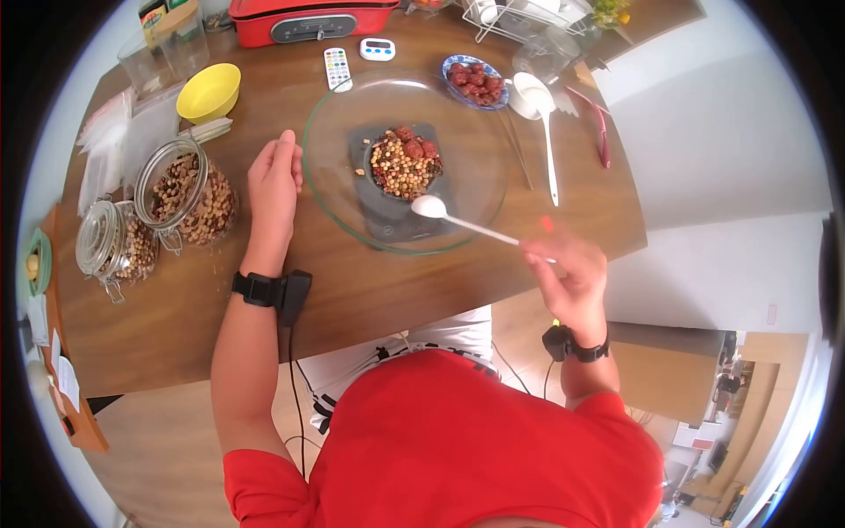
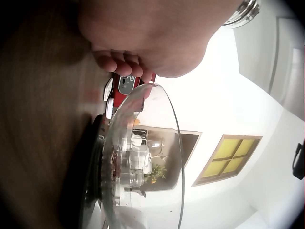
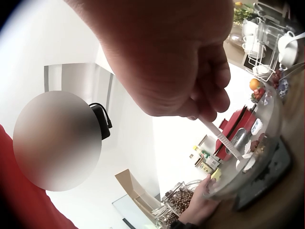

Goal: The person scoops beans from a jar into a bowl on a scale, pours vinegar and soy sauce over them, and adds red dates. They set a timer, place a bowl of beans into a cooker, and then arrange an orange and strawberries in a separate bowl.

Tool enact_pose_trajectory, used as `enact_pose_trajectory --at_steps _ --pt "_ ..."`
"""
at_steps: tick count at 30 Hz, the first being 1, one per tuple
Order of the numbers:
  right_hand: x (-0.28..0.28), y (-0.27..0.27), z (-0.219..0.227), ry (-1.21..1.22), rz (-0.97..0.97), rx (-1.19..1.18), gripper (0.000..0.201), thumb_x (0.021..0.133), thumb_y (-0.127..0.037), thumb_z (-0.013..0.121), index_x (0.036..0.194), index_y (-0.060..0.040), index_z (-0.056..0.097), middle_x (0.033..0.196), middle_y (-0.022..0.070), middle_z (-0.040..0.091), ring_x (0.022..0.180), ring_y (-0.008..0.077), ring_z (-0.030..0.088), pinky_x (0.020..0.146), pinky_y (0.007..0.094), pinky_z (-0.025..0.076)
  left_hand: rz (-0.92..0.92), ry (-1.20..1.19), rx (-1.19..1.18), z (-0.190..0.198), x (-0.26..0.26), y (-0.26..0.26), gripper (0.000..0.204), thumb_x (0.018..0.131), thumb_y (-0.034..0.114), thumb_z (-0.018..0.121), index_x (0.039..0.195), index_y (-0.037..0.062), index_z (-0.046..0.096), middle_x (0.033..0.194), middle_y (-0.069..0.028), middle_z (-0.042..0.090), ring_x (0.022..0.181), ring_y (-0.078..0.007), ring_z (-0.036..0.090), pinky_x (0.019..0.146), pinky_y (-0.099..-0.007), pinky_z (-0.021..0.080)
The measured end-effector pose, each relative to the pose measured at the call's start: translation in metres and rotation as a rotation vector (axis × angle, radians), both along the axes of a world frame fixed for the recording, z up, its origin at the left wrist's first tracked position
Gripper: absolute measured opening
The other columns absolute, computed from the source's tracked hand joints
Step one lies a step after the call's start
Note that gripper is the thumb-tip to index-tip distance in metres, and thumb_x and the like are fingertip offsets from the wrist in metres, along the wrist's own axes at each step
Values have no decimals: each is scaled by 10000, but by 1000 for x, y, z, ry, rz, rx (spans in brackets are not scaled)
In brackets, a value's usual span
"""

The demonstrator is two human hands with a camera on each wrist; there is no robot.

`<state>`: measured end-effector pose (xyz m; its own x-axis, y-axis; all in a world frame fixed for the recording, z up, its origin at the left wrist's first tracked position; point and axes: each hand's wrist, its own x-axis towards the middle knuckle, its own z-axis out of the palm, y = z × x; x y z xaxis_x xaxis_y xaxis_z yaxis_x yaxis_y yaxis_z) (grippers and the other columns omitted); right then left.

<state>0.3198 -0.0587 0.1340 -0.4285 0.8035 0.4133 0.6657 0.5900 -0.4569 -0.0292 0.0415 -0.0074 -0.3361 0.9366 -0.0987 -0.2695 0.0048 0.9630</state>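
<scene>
Sitting between both hands: glass bowl

The bowl, containing beans, is seated on a scale, right of the left hand. A spoon is extended from the right hand across the bowl's near rim. Two jars are placed left of the left hand; a dish, beyond the right hand.

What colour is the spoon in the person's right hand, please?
The spoon is white; it shows best in the head view.
</scene>
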Motion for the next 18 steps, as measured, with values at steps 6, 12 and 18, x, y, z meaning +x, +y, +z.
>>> enact_pose_trajectory --at_steps 6,12,18 --pt "-14 8 -26 -56 -14 18 189 826 64 705 980 -32 758 785 92 731 645 234 670 574 335 505 -9 7 16 0 0 1 358 1055 355 583 834 75 606 687 51 484 593 -44 447 529 -216 341" --pt "-24 39 -56 -2 -78 115 180 861 40 703 1021 -23 754 788 112 730 656 251 681 585 339 520 -19 28 7 -2 -1 1 359 1058 366 574 832 89 595 694 50 479 598 -55 450 537 -221 348" --pt "-21 29 -46 233 -263 -2 157 947 -14 661 1080 16 738 796 109 742 634 160 686 597 287 542 -12 32 -13 -2 -1 1 346 1057 378 571 844 106 594 703 53 475 602 -59 450 545 -221 354"
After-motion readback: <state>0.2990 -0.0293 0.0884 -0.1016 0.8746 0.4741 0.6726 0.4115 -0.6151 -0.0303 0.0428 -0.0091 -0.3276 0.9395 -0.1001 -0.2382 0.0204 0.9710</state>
